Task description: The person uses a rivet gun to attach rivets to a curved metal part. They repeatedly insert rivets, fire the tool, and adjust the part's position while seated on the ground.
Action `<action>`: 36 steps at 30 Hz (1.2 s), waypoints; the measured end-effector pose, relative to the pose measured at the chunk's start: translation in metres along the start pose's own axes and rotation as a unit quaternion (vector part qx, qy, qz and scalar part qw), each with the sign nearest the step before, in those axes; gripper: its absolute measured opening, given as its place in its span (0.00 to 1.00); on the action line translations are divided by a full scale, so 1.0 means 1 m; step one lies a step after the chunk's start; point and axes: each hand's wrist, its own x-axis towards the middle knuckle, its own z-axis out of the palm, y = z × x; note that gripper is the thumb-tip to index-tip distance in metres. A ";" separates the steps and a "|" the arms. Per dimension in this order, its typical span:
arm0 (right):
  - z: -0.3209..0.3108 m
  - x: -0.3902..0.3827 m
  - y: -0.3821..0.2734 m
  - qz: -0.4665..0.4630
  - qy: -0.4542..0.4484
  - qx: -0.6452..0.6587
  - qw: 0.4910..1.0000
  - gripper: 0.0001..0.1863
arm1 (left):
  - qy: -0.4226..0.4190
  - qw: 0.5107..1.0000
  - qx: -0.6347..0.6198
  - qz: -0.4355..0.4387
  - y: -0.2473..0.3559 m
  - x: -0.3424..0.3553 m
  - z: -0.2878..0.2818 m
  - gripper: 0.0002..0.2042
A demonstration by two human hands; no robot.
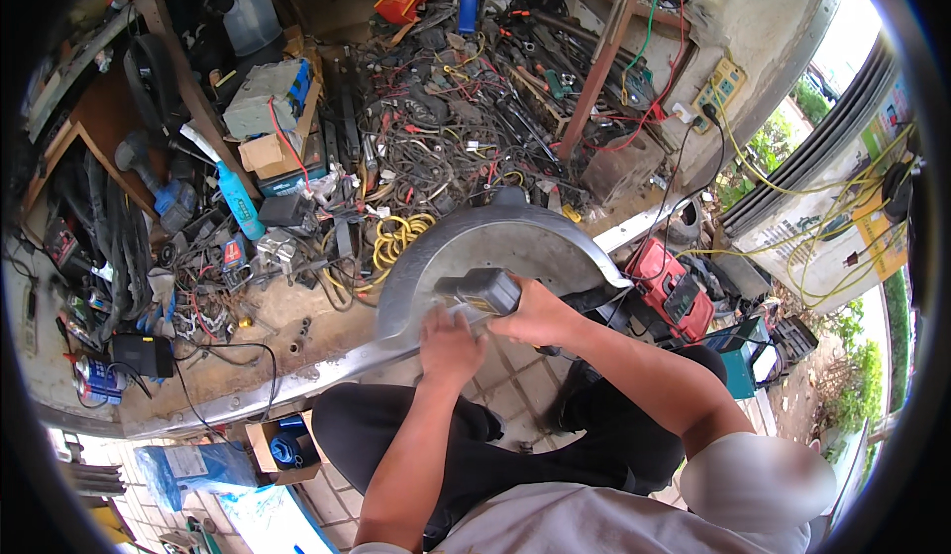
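Observation:
A large grey curved shell (495, 227), like a fender, stands in front of me at the edge of the bed. In my right hand (540, 314) is a cordless power tool, with its dark block-shaped end (477, 290) pointing left; the rest is mostly hidden by my fingers and the hand. My left hand (451, 348) is next to that block, fingers stretched out and slightly smeared, by the shell's lower left edge. Whether it touches the shell or the tool I cannot tell.
Tangled cables and hand tools (436, 128) cover the bed beyond the shell. A coiled yellow hose (399, 242) and a blue bottle (238, 200) lie left. A red case (669, 286) stands right. Below the metal edge (267, 390), an open cardboard box (282, 450) sits on tiles.

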 end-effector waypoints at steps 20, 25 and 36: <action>0.001 0.015 0.011 -0.015 -0.003 0.007 1.000 0.18 | -0.047 0.996 -0.033 -0.064 0.011 0.006 -0.020 0.33; 0.002 0.015 0.009 -0.013 -0.006 0.013 1.000 0.16 | -0.043 0.996 -0.041 -0.062 0.012 0.007 -0.023 0.32; 0.003 0.012 0.010 -0.021 -0.010 0.015 1.000 0.18 | -0.063 0.995 -0.043 -0.063 0.013 0.008 -0.028 0.32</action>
